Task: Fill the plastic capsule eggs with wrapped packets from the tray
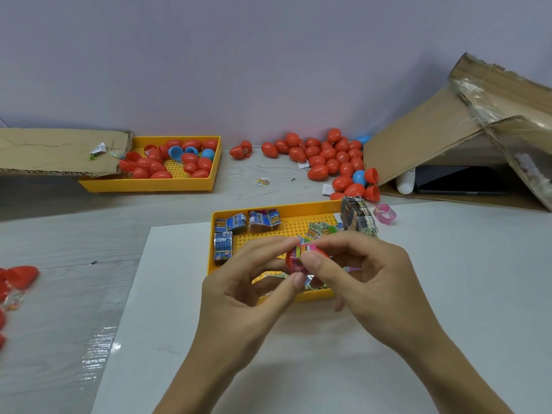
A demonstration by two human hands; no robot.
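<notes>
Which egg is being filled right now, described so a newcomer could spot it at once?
Start at the near yellow tray on the white sheet. Above it, the left hand and right hand meet around a red egg half. Unlike the loose eggs by the wall, it holds a pink packet.

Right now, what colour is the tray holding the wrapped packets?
Yellow-orange tray, seen in the head view.

My two bare forearms rise from the bottom edge of the frame and meet just below centre. My left hand (251,282) curls inward, thumb and fingertips pinching from the left. My right hand (363,273) arches over from the right, thumb pressed forward, index finger bent across the top, the other fingers curled beneath. The fingertips of both hands nearly touch.
</notes>
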